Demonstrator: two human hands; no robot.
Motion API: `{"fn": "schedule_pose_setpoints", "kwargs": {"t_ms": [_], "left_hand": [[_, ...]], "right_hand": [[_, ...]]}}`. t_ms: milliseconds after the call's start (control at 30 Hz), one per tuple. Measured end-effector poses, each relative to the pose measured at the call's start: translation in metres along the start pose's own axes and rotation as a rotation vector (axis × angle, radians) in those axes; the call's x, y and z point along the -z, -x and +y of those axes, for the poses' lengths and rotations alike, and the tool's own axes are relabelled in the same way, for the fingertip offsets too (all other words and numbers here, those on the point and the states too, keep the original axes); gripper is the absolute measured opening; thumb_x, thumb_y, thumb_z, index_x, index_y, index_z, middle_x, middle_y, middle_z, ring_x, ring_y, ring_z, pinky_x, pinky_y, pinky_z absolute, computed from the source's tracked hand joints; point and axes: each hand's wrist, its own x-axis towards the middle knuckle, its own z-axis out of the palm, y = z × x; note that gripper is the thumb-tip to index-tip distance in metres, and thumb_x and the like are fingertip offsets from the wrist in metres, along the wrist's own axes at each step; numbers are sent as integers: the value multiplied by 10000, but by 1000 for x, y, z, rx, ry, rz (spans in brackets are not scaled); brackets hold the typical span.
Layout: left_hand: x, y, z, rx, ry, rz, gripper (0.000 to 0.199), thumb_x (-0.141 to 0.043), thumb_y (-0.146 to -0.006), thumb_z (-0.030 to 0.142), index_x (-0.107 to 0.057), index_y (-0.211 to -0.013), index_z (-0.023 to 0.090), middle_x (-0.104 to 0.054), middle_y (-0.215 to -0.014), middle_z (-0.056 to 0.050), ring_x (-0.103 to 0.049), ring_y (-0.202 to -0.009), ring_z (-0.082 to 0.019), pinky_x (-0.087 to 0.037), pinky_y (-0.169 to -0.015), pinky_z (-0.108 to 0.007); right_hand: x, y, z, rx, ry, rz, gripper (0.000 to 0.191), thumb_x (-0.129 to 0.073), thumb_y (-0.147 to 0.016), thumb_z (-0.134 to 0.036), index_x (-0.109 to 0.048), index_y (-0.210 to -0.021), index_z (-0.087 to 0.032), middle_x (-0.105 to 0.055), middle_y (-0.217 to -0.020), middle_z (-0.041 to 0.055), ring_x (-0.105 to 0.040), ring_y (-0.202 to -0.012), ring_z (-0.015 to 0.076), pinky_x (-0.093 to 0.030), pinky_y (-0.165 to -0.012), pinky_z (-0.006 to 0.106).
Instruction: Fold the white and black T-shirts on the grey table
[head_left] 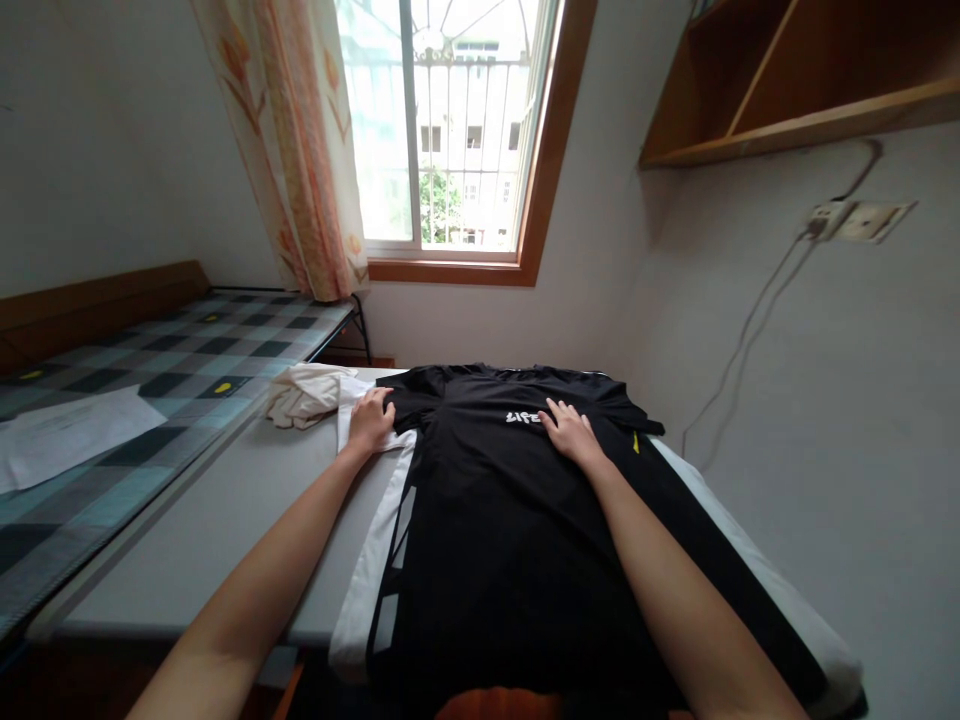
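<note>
Black shirt with white, perhaps numeric print lies flat under loosely spread, empty hands.

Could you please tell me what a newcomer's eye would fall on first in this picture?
Probably the black shirt, spread out in the lower middle, with the left hand at one sleeve and the right hand at the white lettering. The bright window at the top centre likely comes next, a flowered curtain on its left.

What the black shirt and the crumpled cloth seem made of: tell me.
Black shirt: thin fabric, perhaps polyester knit; smooth, little shine, soft shallow creases. Crumpled cloth: woven or knit textile, possibly cotton; matt, bunched in rumpled folds, exact fibre unclear.
</note>
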Motion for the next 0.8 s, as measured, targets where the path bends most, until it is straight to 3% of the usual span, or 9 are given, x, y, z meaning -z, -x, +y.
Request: {"fn": "schedule_pose_setpoints", "kwargs": {"t_ms": [67,200,333,433,533,800], "left_hand": [[8,1,2,-55,-7,-8,332,-502,-869,267,-656,-1153,190,-656,-1155,-90,-591,-1092,-244,-445,-979,-350],[18,1,6,-166,30,-148,268,-534,-853,304,-682,-1061,223,-681,-1003,-56,-620,-983,-214,-459,-922,-322],[14,1,-2,57,-102,-53,321,-503,-861,290,-653,-1132,204,-671,-1070,-97,-598,-1038,-255,-444,-900,-363],[10,3,-6,184,-152,-49,294,-477,-886,362,-677,-1025,198,-670,-1077,-120,-586,-1043,-287,-430,-892,-400],[8,7,-3,167,-185,-53,338,-472,-889,460,-682,-959,205,-667,-1075,-127,-565,-1061,-318,-409,-906,-443],[7,12,10,193,-228,-23,442,-549,-827,575,-653,-1017,189,-633,-1137,-166,-529,-1107,-362,-374,-952,-502]], "right_hand": [[2,-2,11,23,-2,-9,631,-223,-990,-518,-334,-1512,-182,-296,-1567,130,-240,-1450,258,-193,-1163,434],[0,-5,21,36,6,-7,599,-250,-989,-506,-419,-1467,-187,-312,-1560,124,-254,-1446,256,-211,-1158,435],[-3,-6,21,40,13,3,596,-287,-981,-514,-429,-1460,-189,-315,-1560,124,-251,-1447,255,-217,-1156,437],[-5,-7,21,50,26,12,588,-313,-978,-499,-431,-1459,-182,-317,-1557,131,-264,-1441,261,-220,-1154,437],[-5,-6,22,49,39,19,583,-334,-974,-486,-433,-1458,-176,-321,-1555,136,-273,-1438,267,-222,-1153,437],[-6,-7,22,44,50,26,579,-348,-969,-477,-436,-1456,-177,-325,-1553,136,-286,-1432,268,-228,-1151,436]]}}
